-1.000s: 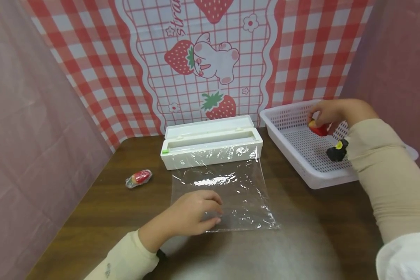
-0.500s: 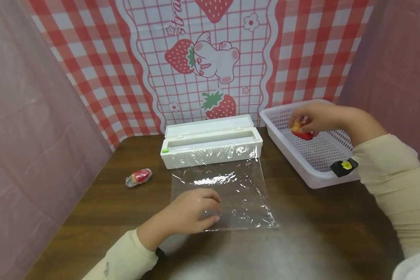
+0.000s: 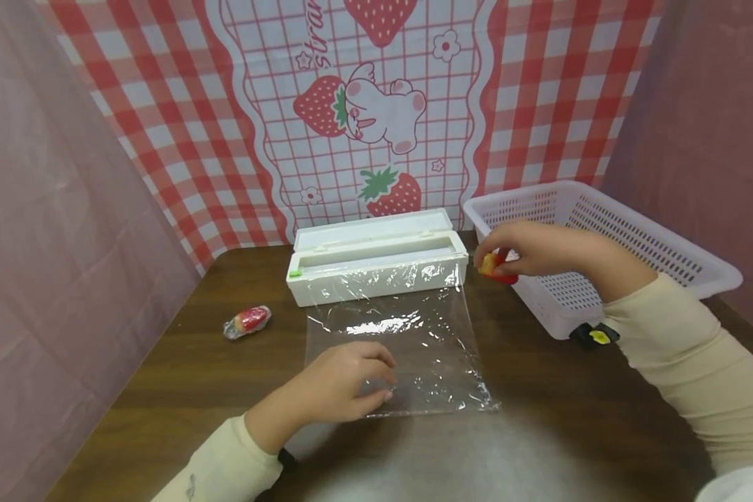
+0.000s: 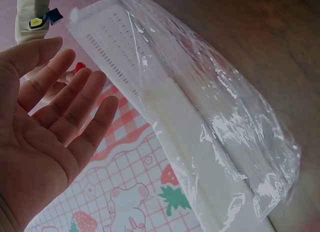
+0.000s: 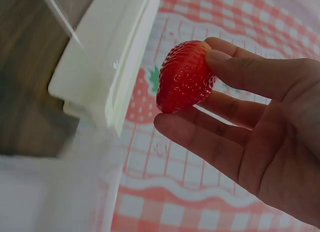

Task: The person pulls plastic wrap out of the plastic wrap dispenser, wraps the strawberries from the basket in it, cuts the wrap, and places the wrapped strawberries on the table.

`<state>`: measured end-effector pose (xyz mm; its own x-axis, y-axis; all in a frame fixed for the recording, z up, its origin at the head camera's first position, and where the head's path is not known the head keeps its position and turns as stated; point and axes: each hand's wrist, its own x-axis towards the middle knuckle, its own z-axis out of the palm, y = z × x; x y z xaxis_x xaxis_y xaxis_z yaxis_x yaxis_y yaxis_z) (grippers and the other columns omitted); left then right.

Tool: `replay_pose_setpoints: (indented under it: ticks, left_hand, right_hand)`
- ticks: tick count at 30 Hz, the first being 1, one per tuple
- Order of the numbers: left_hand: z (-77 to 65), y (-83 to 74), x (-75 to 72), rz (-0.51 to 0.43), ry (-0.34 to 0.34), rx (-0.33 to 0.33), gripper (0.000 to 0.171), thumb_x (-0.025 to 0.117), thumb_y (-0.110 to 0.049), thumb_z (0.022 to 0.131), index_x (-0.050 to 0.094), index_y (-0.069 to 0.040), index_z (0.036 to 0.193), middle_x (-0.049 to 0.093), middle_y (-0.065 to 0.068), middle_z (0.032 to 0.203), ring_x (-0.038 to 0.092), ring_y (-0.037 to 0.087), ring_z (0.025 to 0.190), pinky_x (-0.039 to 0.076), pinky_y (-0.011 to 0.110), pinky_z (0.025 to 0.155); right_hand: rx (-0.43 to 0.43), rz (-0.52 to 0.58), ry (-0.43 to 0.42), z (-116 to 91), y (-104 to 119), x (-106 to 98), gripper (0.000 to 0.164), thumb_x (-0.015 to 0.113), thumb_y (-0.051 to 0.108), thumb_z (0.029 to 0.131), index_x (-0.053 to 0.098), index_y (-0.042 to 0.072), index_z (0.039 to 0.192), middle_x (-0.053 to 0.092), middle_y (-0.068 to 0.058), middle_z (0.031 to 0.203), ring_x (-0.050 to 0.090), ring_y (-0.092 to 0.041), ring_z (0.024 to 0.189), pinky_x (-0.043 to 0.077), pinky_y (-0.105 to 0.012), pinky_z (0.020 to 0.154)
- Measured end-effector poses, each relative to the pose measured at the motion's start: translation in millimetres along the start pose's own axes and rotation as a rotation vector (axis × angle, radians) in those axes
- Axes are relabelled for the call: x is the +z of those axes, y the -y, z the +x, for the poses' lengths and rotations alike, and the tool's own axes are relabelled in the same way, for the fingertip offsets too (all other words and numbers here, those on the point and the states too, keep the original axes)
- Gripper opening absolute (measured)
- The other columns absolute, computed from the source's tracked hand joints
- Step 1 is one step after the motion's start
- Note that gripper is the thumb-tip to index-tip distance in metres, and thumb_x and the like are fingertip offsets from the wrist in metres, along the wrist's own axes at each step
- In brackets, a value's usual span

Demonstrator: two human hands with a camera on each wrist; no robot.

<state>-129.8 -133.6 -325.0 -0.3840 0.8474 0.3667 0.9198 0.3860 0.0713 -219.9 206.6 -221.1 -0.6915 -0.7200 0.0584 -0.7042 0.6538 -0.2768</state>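
Note:
My right hand (image 3: 536, 247) pinches a shiny red strawberry (image 5: 182, 77) between thumb and fingertips. In the head view it is held over the near-left rim of the white basket (image 3: 542, 307), and a yellowish part of it shows. My left hand (image 3: 345, 383) lies over the lower-left part of a clear sheet of plastic wrap (image 3: 420, 348), its fingers relaxed and slightly bent. In the left wrist view those fingers (image 4: 95, 124) hold nothing. The wrap runs down from a white cling film box (image 3: 383, 277) whose lid stands up at the back.
A small red and yellow thing wrapped in film (image 3: 248, 322) lies on the brown table (image 3: 182, 390) at the left. A green tab (image 3: 295, 273) sits on the box's left end. Behind stands a strawberry-print checked cloth (image 3: 226, 139), with pink curtains (image 3: 69, 244) at the sides.
My right hand has carried the strawberry left and nearer, from inside the basket to its left rim. The left hand has stayed on the wrap.

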Motion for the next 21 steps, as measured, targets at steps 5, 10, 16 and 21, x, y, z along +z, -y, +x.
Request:
replay_pose_setpoints:
  ticks: [5, 10, 16, 21]
  left_hand:
    - [-2.2, 0.7, 0.1, 0.011, -0.004, 0.000, 0.013, 0.075, -0.020, 0.082, 0.072, -0.011, 0.091, 0.067, 0.001, 0.104, 0.065, 0.014, 0.093, 0.053, 0.024, 0.084]
    - [-4.8, 1.8, -0.3, 0.003, -0.002, -0.008, 0.013, 0.075, -0.019, 0.082, 0.072, -0.011, 0.091, 0.067, 0.001, 0.103, 0.065, 0.013, 0.092, 0.053, 0.024, 0.083]
    - [-7.4, 4.4, -1.8, -0.005, 0.003, -0.013, 0.013, 0.076, -0.019, 0.082, 0.072, -0.011, 0.091, 0.067, -0.001, 0.101, 0.065, 0.012, 0.091, 0.053, 0.024, 0.083]
    - [-8.4, 5.4, -5.2, -0.012, 0.003, -0.034, 0.013, 0.075, -0.019, 0.082, 0.072, -0.012, 0.092, 0.067, -0.003, 0.101, 0.064, 0.011, 0.091, 0.052, 0.024, 0.083]
  right_hand:
    - [-0.072, -0.029, 0.021, 11.3, 13.6, 12.7, 0.026, 0.072, -0.001, 0.084, 0.071, 0.015, 0.105, 0.066, 0.003, 0.102, 0.059, -0.017, 0.093, 0.055, -0.039, 0.082]
    - [-0.173, -0.003, 0.030, 23.3, 24.1, 31.4, 0.025, 0.073, -0.002, 0.083, 0.073, 0.014, 0.102, 0.065, 0.003, 0.100, 0.059, -0.014, 0.089, 0.056, -0.034, 0.078]
    - [-0.360, 0.037, 0.071, 41.1, 38.4, 57.2, 0.022, 0.075, -0.005, 0.079, 0.073, 0.011, 0.095, 0.064, 0.001, 0.093, 0.061, -0.011, 0.083, 0.056, -0.029, 0.072]
    - [-0.424, 0.038, 0.161, 57.9, 55.8, 76.1, 0.019, 0.075, -0.002, 0.079, 0.076, 0.009, 0.095, 0.065, 0.001, 0.092, 0.061, -0.010, 0.081, 0.053, -0.020, 0.072]
